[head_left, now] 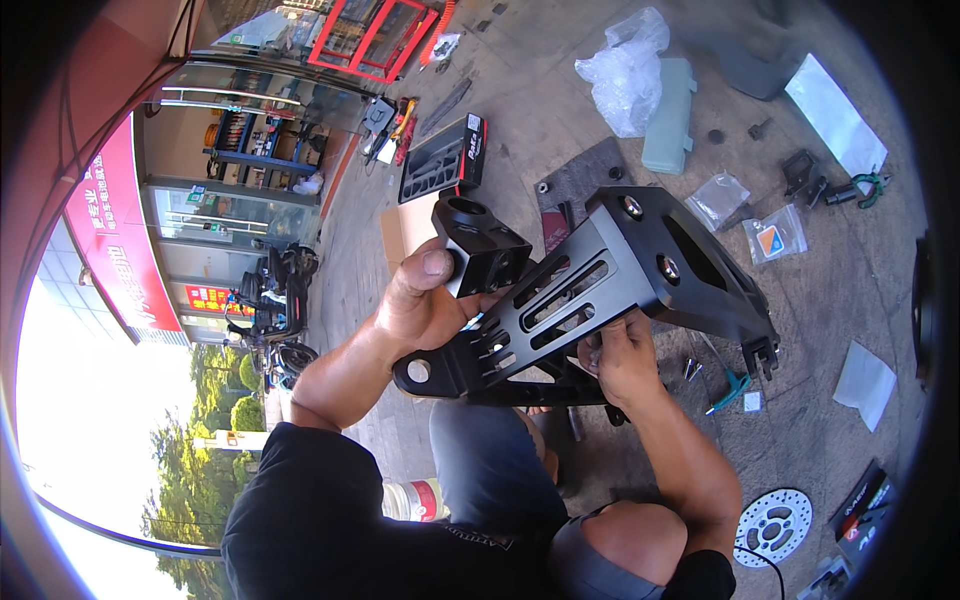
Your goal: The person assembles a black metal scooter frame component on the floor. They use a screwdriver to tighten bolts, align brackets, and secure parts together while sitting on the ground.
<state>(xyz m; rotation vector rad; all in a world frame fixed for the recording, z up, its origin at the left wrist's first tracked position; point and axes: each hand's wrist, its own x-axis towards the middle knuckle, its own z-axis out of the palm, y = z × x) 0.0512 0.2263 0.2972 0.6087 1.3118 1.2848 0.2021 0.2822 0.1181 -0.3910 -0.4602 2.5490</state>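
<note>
My left hand (412,312) is closed on a black metal block (492,264) with a round hole through its top end. The thumb presses the block's side, and the other fingers are partly hidden behind it. Right of the block, a large black slotted metal bracket (622,268) is held up at a tilt, with two silver bolts on its wide end and a round silver pin at its lower left end. Whether block and bracket are joined, I cannot tell. My right hand (630,366) grips the bracket's lower edge from below, its fingertips partly hidden.
On the paving lie a foam-lined black box (440,165), a pale green case (670,118), clear plastic wrap (625,75), small plastic bags (775,235) and a teal-handled tool (733,390). A brake disc (773,527) lies lower right. Parked motorcycles (285,300) stand at left.
</note>
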